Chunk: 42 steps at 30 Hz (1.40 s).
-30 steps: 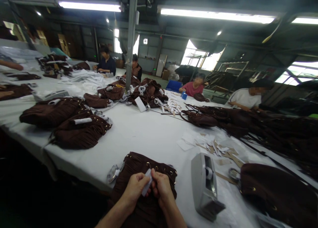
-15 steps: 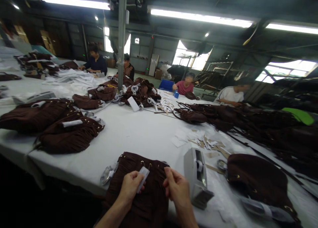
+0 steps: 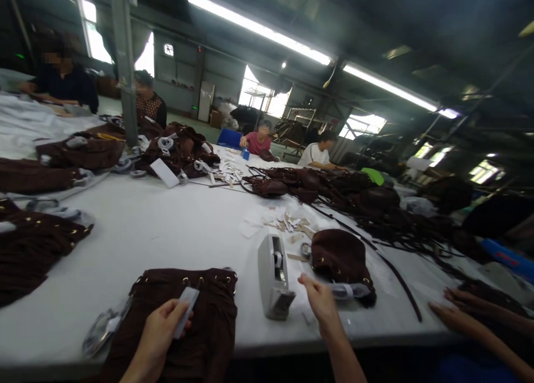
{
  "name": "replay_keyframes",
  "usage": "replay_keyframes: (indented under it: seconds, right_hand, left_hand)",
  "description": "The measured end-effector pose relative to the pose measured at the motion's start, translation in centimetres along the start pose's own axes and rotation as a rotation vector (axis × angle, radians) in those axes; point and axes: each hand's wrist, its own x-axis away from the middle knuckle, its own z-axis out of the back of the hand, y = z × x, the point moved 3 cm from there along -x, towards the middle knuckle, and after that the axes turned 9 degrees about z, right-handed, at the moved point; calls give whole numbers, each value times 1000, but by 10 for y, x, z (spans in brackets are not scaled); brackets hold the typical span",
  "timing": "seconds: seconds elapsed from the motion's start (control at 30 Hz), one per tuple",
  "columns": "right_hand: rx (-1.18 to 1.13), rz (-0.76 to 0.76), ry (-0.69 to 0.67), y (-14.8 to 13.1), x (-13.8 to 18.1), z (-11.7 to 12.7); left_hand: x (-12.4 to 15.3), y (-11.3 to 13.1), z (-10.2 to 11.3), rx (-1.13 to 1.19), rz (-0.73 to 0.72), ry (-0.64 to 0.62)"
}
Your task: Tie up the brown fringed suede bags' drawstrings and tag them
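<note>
My left hand [image 3: 161, 330] pinches a flat white wrapped piece [image 3: 186, 312] between thumb and fingers, above the front of a dark brown drawstring bag [image 3: 212, 316]. Gold eyelets run along the bag's top edge, and a clear-wrapped coil [image 3: 99, 330] lies at its left side. My right hand [image 3: 320, 302] is off the bag, to the right of a grey tape dispenser [image 3: 273, 277]. Its fingers are closed; whether something small is in them cannot be made out. Just beyond it lies another brown bag [image 3: 340, 252] with a plastic-wrapped strap piece [image 3: 348, 291].
Paper and card scraps [image 3: 292, 222] lie behind the dispenser. Brown bags with straps [image 3: 308, 180] are heaped along the right. More bags [image 3: 33, 244] lie at left. A co-worker's hands [image 3: 454, 311] are at the right edge; other people sit across the white table [image 3: 167, 230].
My right hand has left the brown bag and moved right, past the tape dispenser. My left hand still holds the white piece over the bag. The view has swung right.
</note>
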Motion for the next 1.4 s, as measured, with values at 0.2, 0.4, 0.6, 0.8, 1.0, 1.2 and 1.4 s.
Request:
replay_keyframes:
  seconds: [0.2, 0.4, 0.6, 0.8, 1.0, 1.2, 1.4]
  right_hand:
    - [-117, -30, -164, 13, 8, -27]
    - [-174, -21, -156, 4, 8, -32]
    - [-144, 27, 50, 2, 26, -16]
    - [-91, 37, 58, 2, 48, -11]
    - [-59, -21, -19, 20, 71, -21]
    - [68, 1, 5, 29, 69, -29]
    - [198, -66, -96, 56, 79, -32]
  left_hand:
    - [0, 0, -1, 10, 0, 3]
    - [3, 0, -1, 1, -27, 26]
    - [6, 1, -3, -2, -25, 41]
    - [5, 1, -2, -11, -9, 40]
    - [5, 1, -2, 12, 14, 53]
    - [1, -1, -1, 10, 19, 35]
    - [4, 5, -5, 41, -30, 24]
